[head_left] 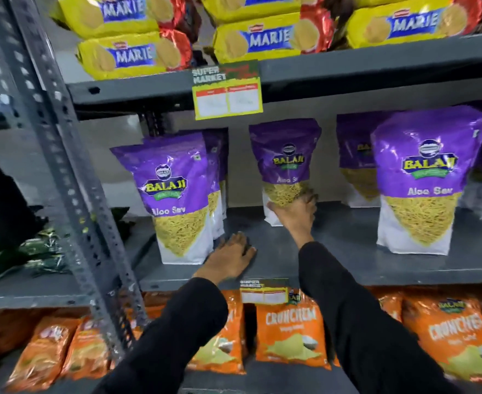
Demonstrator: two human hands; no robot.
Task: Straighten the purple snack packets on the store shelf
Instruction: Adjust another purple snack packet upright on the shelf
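Observation:
Purple Aloo Sev packets stand on the grey middle shelf (348, 251). The left packet (177, 191) stands near the front with more packets behind it. A middle packet (286, 163) stands upright far back, and my right hand (294, 214) grips its lower part. The right packet (421, 177) stands near the front, with another (353, 155) behind it. My left hand (230, 258) lies flat on the shelf beside the left packet's base, fingers apart, holding nothing.
Yellow Marie biscuit packs (257, 38) fill the shelf above, where a yellow price tag (228, 92) hangs. Orange Crunchem packets (288, 331) stand on the shelf below. A perforated grey upright (63, 155) rises at the left.

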